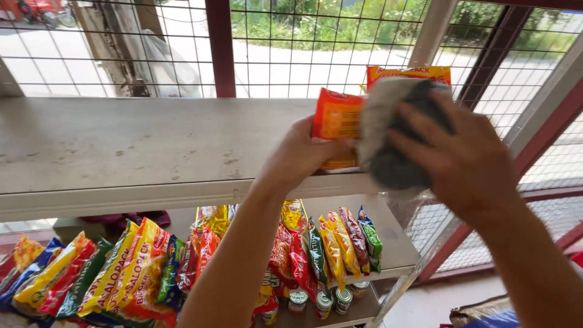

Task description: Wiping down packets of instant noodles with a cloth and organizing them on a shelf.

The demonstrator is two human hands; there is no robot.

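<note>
My left hand grips an orange snack packet from below and holds it up over the front edge of the top shelf. My right hand presses a grey cloth against the packet's right side. Behind the cloth, a yellow-orange packet stands on the shelf at the back.
Wire mesh with red frame bars closes the back and right side. On the lower shelf stand rows of colourful snack packets and more packets. Small tins sit on a shelf beneath.
</note>
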